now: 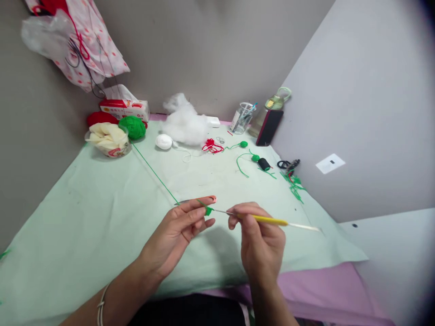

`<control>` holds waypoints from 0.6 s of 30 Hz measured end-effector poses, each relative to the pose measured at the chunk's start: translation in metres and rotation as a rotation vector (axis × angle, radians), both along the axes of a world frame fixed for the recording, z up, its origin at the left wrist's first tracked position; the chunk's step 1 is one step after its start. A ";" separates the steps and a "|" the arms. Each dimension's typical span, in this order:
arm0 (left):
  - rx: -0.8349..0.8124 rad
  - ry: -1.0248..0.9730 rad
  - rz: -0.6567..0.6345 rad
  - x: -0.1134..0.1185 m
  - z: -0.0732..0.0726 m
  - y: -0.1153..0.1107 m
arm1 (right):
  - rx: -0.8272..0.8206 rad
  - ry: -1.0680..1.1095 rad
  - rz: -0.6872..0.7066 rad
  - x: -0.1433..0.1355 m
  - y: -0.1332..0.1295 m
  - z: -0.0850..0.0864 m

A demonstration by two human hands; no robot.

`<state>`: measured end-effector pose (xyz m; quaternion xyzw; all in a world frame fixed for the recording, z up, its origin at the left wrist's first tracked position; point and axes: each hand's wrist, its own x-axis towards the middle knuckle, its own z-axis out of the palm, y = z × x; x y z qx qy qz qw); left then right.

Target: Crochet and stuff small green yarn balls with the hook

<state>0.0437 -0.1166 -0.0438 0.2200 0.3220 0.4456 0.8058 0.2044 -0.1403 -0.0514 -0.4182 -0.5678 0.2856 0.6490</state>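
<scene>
My left hand [180, 231] pinches a small green crochet piece [208, 211] between thumb and fingers. From this hand a strand of green yarn [154, 173] runs taut up to the green yarn ball [132, 127] at the back left. In my right hand [260, 235] is a crochet hook [267, 220] with a yellow handle, held like a pen. Its metal tip reaches left to the green piece and meets it; whether it passes through a loop is too small to tell. Just behind my left fingers lies a pointed tool with an orange handle [212, 199], partly hidden.
White stuffing [186, 122] and a white yarn ball [164, 141] lie at the back. A tub with cream cloth [113, 147] stands left. At the right are a glass jar [243, 118], a phone [270, 128], a black thread spool [264, 164] and green yarn scraps [295, 185] beside the wall.
</scene>
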 end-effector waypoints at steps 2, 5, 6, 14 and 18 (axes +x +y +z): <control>0.073 0.077 0.019 0.000 0.002 -0.001 | -0.059 0.120 0.095 -0.003 0.003 0.003; 0.157 0.180 -0.011 0.002 0.008 -0.003 | -0.047 0.064 0.145 -0.007 0.006 0.003; 0.165 0.195 -0.025 0.002 0.009 -0.004 | -0.045 0.061 0.145 -0.007 0.006 0.002; 0.225 0.308 -0.107 -0.011 0.012 -0.003 | -0.128 0.124 0.214 0.003 0.001 0.009; 0.408 0.551 0.028 -0.018 0.027 -0.011 | 0.144 -0.380 0.092 0.005 -0.021 0.022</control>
